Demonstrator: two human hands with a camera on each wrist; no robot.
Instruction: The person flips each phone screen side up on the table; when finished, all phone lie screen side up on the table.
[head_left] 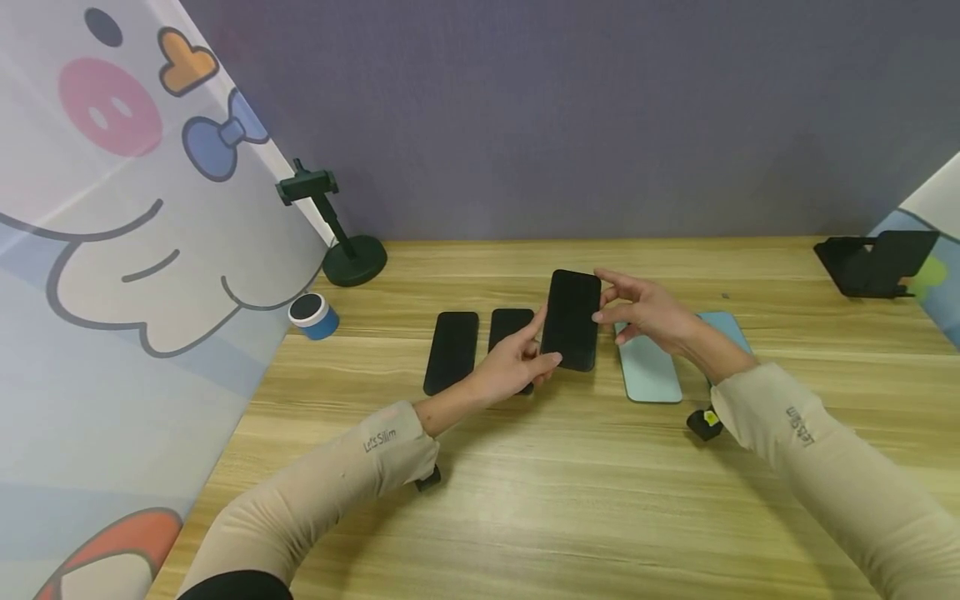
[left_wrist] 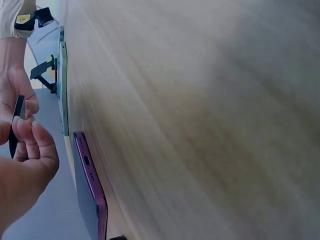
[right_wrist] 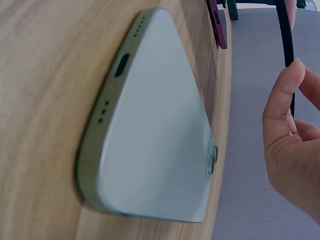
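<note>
Above the table, my left hand grips a black-faced phone by its lower left side, thumb over the face. My right hand pinches the phone's right edge, index finger near the top corner. Edge-on in the right wrist view, the held phone looks like a thin dark strip. Under my left hand lies a dark-screened phone, partly covered; the left wrist view shows a purple-edged phone. Below my right hand a pale green phone lies back up, its camera lenses showing in the right wrist view.
Another dark-screened phone lies at the left of the row. A blue phone sits partly behind my right forearm. At the back left stand a dark phone stand and a blue-and-white jar; a folding black stand is back right.
</note>
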